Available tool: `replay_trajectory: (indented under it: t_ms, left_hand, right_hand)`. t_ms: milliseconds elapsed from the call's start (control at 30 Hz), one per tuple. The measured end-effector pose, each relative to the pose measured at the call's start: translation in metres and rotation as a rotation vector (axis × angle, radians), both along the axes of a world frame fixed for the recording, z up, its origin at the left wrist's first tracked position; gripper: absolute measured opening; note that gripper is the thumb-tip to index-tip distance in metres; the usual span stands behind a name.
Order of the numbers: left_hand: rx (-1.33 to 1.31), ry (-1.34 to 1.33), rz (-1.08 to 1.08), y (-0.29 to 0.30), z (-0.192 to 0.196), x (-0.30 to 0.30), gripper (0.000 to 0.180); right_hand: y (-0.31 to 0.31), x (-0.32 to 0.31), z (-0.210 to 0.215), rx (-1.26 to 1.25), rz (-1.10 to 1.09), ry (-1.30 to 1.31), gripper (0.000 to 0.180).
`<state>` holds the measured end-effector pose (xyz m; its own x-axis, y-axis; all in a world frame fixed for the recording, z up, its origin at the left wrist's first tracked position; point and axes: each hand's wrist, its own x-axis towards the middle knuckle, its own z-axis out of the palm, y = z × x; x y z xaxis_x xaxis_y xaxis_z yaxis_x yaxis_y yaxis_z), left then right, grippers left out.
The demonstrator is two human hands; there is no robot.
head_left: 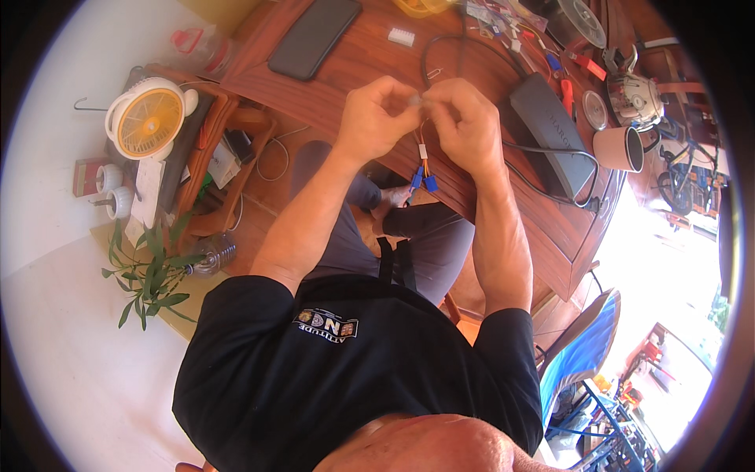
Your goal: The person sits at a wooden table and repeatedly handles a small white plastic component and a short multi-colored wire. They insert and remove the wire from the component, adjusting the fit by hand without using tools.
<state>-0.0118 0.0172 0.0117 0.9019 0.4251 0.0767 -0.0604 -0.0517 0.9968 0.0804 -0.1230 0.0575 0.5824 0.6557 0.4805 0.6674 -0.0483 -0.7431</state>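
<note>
Both hands, left hand (377,118) and right hand (465,126), are pinching fingertips onto a tiny connector (415,101), whose dangling wire lead (425,161) is risking slipping free.

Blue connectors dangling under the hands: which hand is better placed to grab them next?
Probably the right hand. The blue connectors hang on thin wires just below its palm, while the left hand sits further off to the side. Both hands pinch a small piece together, so either must let go first.

Phone (314,35) on desk (370,79) left; mug (619,149) right; fan (148,120) beside desk.
</note>
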Motion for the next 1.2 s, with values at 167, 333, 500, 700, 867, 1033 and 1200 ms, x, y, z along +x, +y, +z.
replay_trajectory:
  t_ms: [167, 333, 500, 700, 867, 1033, 1200]
  left_hand:
    - [0.047, -0.016, 0.032, -0.0003, -0.0031, 0.0015, 0.017]
    - [0.050, -0.019, 0.030, -0.0014, -0.0049, 0.0013, 0.017]
    - [0.072, -0.022, 0.046, -0.0007, -0.0057, 0.0019, 0.017]
    - [0.059, -0.003, 0.058, 0.0012, -0.0087, 0.0026, 0.018]
    - [0.054, -0.013, 0.064, -0.0001, -0.0087, 0.0031, 0.018]
    - [0.095, -0.022, 0.049, -0.0025, -0.0062, 0.0007, 0.017]
    - [0.060, -0.032, 0.038, -0.0031, -0.0063, 0.0002, 0.018]
  right_hand:
    - [0.0030, -0.0027, -0.0008, 0.018, -0.036, -0.067, 0.009]
    - [0.0031, 0.0006, -0.0022, 0.026, -0.033, -0.046, 0.008]
    - [0.0028, -0.0015, -0.0014, 0.016, -0.040, -0.123, 0.009]
    - [0.0049, -0.0060, -0.0034, 0.039, -0.048, -0.168, 0.011]
    - [0.0069, -0.0064, -0.0037, 0.031, -0.056, -0.141, 0.011]
    - [0.0018, 0.0010, 0.0009, 0.021, 0.027, -0.022, 0.010]
    - [0.0002, 0.0022, -0.0010, 0.002, 0.041, 0.012, 0.009]
